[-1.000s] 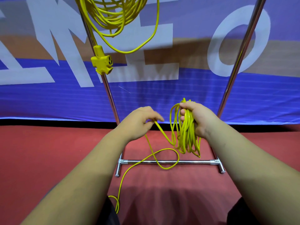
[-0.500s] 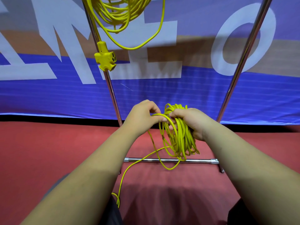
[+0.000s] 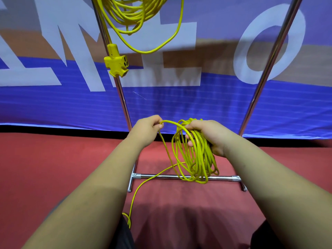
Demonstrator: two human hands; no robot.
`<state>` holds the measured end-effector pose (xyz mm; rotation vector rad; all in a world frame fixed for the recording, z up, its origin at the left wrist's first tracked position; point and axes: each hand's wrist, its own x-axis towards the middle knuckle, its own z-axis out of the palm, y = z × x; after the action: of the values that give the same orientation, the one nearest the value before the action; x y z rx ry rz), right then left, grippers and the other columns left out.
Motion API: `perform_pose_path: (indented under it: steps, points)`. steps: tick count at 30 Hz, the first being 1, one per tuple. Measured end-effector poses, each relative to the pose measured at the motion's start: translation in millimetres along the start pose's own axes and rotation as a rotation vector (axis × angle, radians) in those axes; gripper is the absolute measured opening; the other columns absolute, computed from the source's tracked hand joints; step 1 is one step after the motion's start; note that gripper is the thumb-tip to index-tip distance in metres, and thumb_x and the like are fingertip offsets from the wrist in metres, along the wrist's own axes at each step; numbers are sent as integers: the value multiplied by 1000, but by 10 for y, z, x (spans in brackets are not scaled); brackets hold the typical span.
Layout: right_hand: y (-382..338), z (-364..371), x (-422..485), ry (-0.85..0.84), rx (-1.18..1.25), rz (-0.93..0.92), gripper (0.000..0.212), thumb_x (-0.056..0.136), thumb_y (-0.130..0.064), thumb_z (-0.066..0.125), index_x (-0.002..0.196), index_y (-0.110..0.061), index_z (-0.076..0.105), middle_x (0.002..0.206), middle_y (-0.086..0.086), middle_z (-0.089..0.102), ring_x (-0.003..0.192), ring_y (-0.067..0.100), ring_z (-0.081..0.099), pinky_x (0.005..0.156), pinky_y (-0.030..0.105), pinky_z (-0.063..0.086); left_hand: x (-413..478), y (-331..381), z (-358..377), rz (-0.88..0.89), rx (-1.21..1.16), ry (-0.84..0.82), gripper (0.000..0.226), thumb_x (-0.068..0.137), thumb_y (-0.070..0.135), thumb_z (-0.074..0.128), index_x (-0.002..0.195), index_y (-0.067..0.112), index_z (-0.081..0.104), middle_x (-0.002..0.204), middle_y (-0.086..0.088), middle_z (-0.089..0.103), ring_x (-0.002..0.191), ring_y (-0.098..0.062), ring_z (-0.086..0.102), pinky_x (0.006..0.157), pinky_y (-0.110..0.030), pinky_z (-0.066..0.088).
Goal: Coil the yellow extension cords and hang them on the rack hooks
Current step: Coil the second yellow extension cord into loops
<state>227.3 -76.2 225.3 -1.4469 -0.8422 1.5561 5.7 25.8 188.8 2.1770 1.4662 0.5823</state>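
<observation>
The blue banner behind has huge white letters, and only an "O" reads for sure. The right hand is clamped round the top of a skinny bright-yellow cord coil. Its loops hang straight down in front of the rack bottom bar, long axis vertical, while the left hand pinches the loose strand just beside it, with the tail trailing to the red floor.

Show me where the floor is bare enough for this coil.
Bare red floor lies left of the rack's base bar, below the banner, and right of it. Crowded in front of the bar: the loose cord trails there.
</observation>
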Motion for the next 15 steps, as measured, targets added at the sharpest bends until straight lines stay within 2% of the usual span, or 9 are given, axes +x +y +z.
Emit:
perform_pose_path:
  steps: [2, 4, 7, 11, 13, 15]
  points:
    - [19, 4, 2, 8, -19, 15, 17, 98, -20, 62, 101, -7, 72, 81, 12, 75, 55, 23, 67, 54, 30, 57, 19, 52, 6, 140, 78, 44, 12, 103, 22, 54, 95, 28, 60, 81, 4, 62, 73, -19, 57, 65, -35, 47]
    - [33, -3, 12, 2, -14, 35, 19, 98, -23, 60, 101, -8, 71, 82, 12, 76, 54, 24, 65, 57, 33, 56, 39, 110, 26, 312, 127, 33, 14, 104, 20, 54, 106, 28, 65, 90, 2, 59, 82, -22, 59, 73, -38, 49]
    - [40, -9, 23, -55, 56, 63, 22, 99, -26, 59, 100, -7, 70, 83, 11, 74, 59, 25, 66, 63, 37, 57, 43, 186, 98, 461, 188, 28, 21, 105, 21, 57, 119, 31, 68, 93, 2, 50, 82, -22, 55, 71, -39, 48]
    - [22, 16, 42, -59, 98, 61, 20, 102, -26, 56, 96, -10, 66, 71, 5, 66, 52, 20, 58, 62, 36, 55, 53, 204, 144, 469, 179, 37, 31, 104, 20, 57, 129, 36, 66, 95, 3, 48, 83, -20, 55, 71, -37, 47]
    - [21, 35, 52, -84, 92, 59, 19, 102, -33, 61, 97, -15, 64, 67, 1, 57, 49, 17, 51, 58, 32, 50, 67, 164, 168, 395, 150, -11, 34, 103, 19, 57, 134, 32, 61, 104, 3, 56, 94, -19, 59, 79, -34, 47]
    - [29, 48, 58, -113, 68, 54, 20, 97, -39, 72, 97, -19, 66, 65, -1, 52, 47, 15, 45, 55, 30, 46, 66, 113, 218, 268, 131, -84, 34, 101, 17, 57, 134, 27, 60, 112, 4, 63, 102, -18, 62, 82, -31, 45]
